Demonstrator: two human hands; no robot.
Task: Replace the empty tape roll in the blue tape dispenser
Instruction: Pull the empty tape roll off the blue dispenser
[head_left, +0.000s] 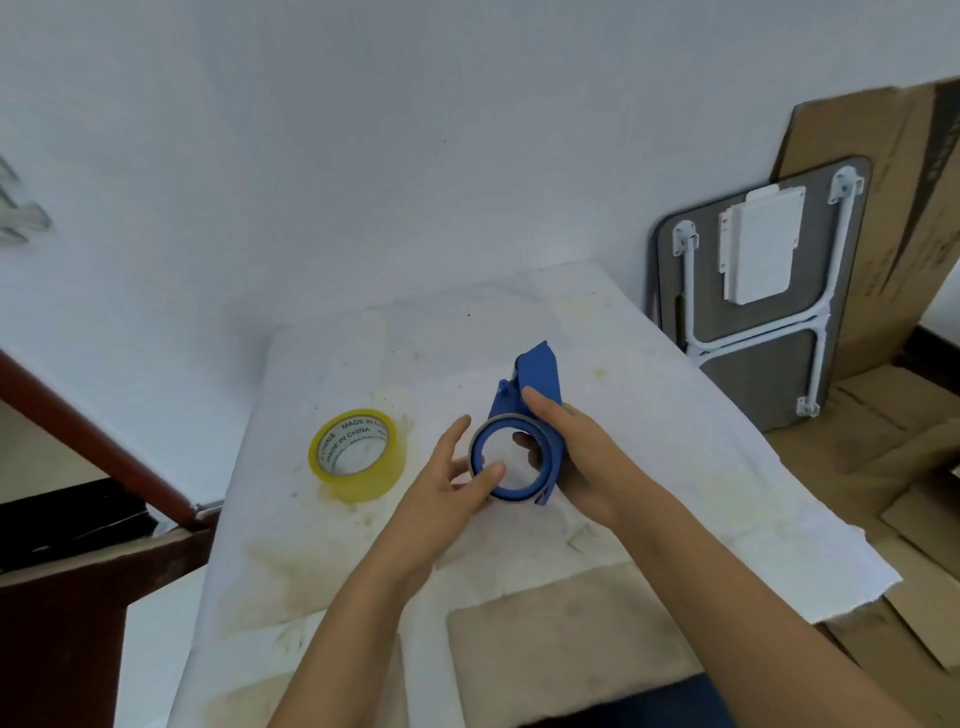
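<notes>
Right grip (576, 457) wraps the blue tape dispenser (535, 395); left grip (447, 483) pinches its empty tape roll (498, 491).

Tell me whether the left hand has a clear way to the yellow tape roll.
Probably yes. The yellow tape roll lies alone on the white cloth, left of the left hand, with nothing between. But its fingers are now on the blue tape dispenser.

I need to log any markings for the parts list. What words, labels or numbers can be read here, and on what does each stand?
"MADE IN CHINA", printed repeatedly around the inner cardboard core of the yellow tape roll.
Dark printing on the cardboard sheet leaning against the wall: too blurred to read.
Blue tape dispenser, held in both hands: no text visible.
</notes>
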